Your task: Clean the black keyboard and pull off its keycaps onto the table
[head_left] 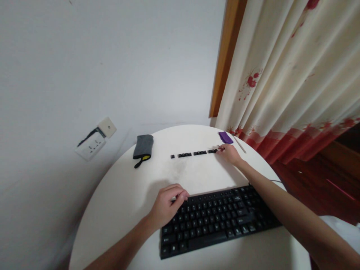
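From where I stand, the row of black keycaps (185, 154) lies on the white bench (112, 225), beyond the keyboard (208, 233). Its long axis runs left to right, roughly in line with the keyboard's far edge, broken by gaps into one single cap and three short groups. The right hand (229, 153) is the nearer of the two: its fingertips are at the row's right-hand end, so the row extends leftward from them. Its thumb and forefinger are drawn close together; whether a cap is clamped between them cannot be told.

The left hand (168, 204) is over the keyboard's far left corner, well apart from the row. Its fingers are curled, thumb tip near forefinger; contact with the keys, or anything held, cannot be confirmed. Noted also: a grey pouch (143, 145) left of the row and a purple cloth (225, 137) just beyond the right hand.
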A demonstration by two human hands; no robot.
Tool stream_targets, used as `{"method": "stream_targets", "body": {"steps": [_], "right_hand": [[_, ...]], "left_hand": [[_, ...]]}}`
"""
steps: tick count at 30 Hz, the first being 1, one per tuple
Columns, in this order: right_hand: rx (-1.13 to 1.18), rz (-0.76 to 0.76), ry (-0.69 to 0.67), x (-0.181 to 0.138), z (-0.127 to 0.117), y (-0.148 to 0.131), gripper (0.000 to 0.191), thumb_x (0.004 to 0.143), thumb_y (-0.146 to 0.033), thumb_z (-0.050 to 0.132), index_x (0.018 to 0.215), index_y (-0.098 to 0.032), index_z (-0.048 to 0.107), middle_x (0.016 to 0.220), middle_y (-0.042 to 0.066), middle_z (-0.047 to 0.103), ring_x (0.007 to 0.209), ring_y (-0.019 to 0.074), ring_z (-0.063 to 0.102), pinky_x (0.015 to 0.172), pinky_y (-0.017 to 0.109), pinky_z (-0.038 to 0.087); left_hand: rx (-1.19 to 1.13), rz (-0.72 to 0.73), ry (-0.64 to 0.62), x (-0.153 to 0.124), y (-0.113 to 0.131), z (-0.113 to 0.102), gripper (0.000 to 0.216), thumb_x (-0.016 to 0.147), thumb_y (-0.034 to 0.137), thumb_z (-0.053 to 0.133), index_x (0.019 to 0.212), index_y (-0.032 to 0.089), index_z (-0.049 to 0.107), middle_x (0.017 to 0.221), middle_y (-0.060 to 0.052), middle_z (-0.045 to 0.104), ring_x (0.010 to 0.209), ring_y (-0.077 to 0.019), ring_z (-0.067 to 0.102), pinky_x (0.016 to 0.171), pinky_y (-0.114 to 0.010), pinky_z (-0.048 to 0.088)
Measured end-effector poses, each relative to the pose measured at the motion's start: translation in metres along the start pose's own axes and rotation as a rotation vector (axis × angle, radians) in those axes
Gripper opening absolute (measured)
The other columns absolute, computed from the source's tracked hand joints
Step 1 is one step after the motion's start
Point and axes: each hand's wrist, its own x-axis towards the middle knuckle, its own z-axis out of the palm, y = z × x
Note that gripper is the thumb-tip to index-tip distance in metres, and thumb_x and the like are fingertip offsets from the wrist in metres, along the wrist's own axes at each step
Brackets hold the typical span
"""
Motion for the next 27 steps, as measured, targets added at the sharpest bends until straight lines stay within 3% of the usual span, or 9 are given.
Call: {"method": "stream_targets", "body": {"steps": [6,9,11,14,18,24,27], "right_hand": [[0.215,-0.036,0.189,-0.02,-0.045,-0.008,0.044,0.099,-0.033,0.03,0.102,-0.011,0.069,0.093,0.012,0.071,0.083,0.0199,0.063,0.074,0.028,0.045],[0.424,-0.079,0.352,-0.051,-0.068,-0.014,0.042,0.098,-0.038,0.035,0.101,-0.013,0.069,0.091,0.009,0.067,0.082,0.0194,0.06,0.073,0.028,0.045],[0.402,-0.055,0.435,-0.078,-0.079,-0.019,0.041,0.098,-0.04,0.036,0.104,-0.015,0.069,0.079,0.005,0.061,0.071,0.0171,0.055,0.066,0.027,0.042],[0.349,0.052,0.382,-0.117,-0.087,-0.024,0.043,0.1,-0.043,0.034,0.106,-0.019,0.069,0.061,-0.002,0.048,0.05,0.0134,0.041,0.05,0.026,0.031],[0.347,0.129,0.286,-0.151,-0.077,-0.02,0.044,0.1,-0.045,0.033,0.098,-0.019,0.069,0.053,-0.004,0.043,0.046,0.0136,0.04,0.048,0.027,0.03],[0.341,0.13,0.17,-0.162,-0.059,-0.018,0.038,0.094,-0.045,0.048,0.082,-0.017,0.069,0.066,0.002,0.065,0.062,0.0179,0.058,0.06,0.027,0.04],[0.279,0.106,0.124,-0.162,-0.06,-0.021,0.04,0.095,-0.045,0.047,0.072,-0.017,0.065,0.065,0.003,0.066,0.064,0.0194,0.06,0.063,0.028,0.04]], "left_hand": [[0.003,-0.005,-0.009,0.0,-0.002,0.0,0.028,0.096,0.021,0.049,0.076,0.016,0.067,0.071,-0.004,0.068,0.069,-0.0148,0.063,0.067,-0.025,0.048],[0.002,-0.012,-0.018,0.0,-0.002,0.001,0.028,0.096,0.022,0.049,0.075,0.016,0.067,0.071,-0.004,0.068,0.07,-0.0149,0.063,0.066,-0.025,0.048],[0.003,-0.014,-0.024,0.0,-0.002,0.001,0.027,0.095,0.021,0.05,0.075,0.016,0.066,0.072,-0.004,0.068,0.069,-0.0146,0.063,0.066,-0.024,0.048],[0.011,-0.018,-0.031,0.0,-0.004,0.002,0.026,0.095,0.02,0.051,0.075,0.017,0.066,0.072,-0.003,0.067,0.069,-0.0139,0.063,0.067,-0.023,0.047],[0.029,-0.028,-0.047,-0.001,-0.006,0.002,0.026,0.095,0.02,0.05,0.076,0.017,0.067,0.073,-0.003,0.068,0.07,-0.014,0.063,0.067,-0.023,0.047],[0.045,-0.031,-0.064,0.0,-0.006,0.003,0.027,0.095,0.02,0.049,0.075,0.017,0.067,0.072,-0.002,0.068,0.069,-0.0136,0.064,0.066,-0.023,0.048],[0.049,-0.039,-0.063,0.001,-0.007,0.004,0.027,0.095,0.02,0.049,0.075,0.017,0.067,0.072,-0.002,0.069,0.069,-0.0134,0.064,0.067,-0.023,0.048]]}}
